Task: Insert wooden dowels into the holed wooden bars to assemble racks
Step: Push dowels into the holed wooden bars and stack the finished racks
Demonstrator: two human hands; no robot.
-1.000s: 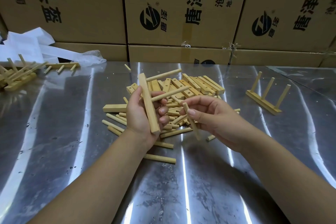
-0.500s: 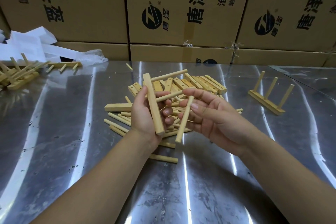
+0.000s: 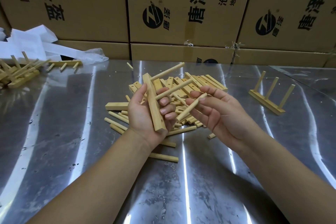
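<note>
My left hand [image 3: 143, 114] grips a holed wooden bar [image 3: 154, 105] held upright over the table. Two dowels stick out of the bar to the right: an upper dowel [image 3: 168, 71] and a middle dowel [image 3: 174, 88]. An empty hole shows near the bar's lower end. My right hand [image 3: 221, 114] pinches a loose dowel [image 3: 190, 107], tilted, its lower tip pointing toward the bar's lower end and a little apart from it. Behind the hands lies a pile of bars [image 3: 200, 82] and loose dowels [image 3: 118, 116].
A finished three-dowel rack [image 3: 267, 103] stands on the metal table [image 3: 54, 132] at the right. More assembled racks [image 3: 18, 72] lie at the far left beside white plastic wrap [image 3: 36, 45]. Cardboard boxes [image 3: 181, 5] wall off the back. Stray dowels [image 3: 163, 157] lie under my left wrist.
My right hand has turned the loose dowel from near upright to a slant, its lower tip now aimed at the bar's lower end. My left hand holds the bar much as before.
</note>
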